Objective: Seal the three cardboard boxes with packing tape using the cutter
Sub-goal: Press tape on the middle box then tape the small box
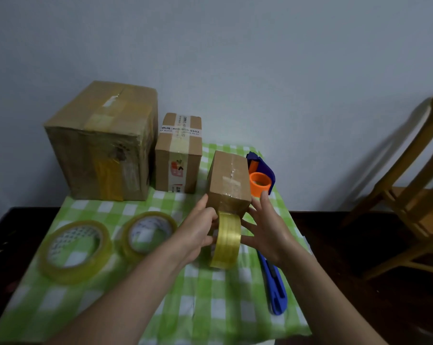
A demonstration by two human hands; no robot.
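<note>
A small cardboard box (229, 179) stands on the green checked cloth (185, 307), with clear tape along its top and near edge. A yellowish tape roll (226, 241) stands on edge just below the box's front face. My left hand (201, 232) grips the roll from the left, its thumb against the box's near left corner. My right hand (266, 231) touches the roll and the box's right corner with spread fingers. A medium box (179, 155) and a large box (103, 143) stand at the back left. A blue cutter (273, 286) lies under my right wrist.
Two more tape rolls (73, 252) (148, 235) lie flat at the left on the cloth. A blue tape dispenser with an orange core (260, 181) sits behind the small box. A wooden chair (409, 202) stands at the right. A wall is close behind.
</note>
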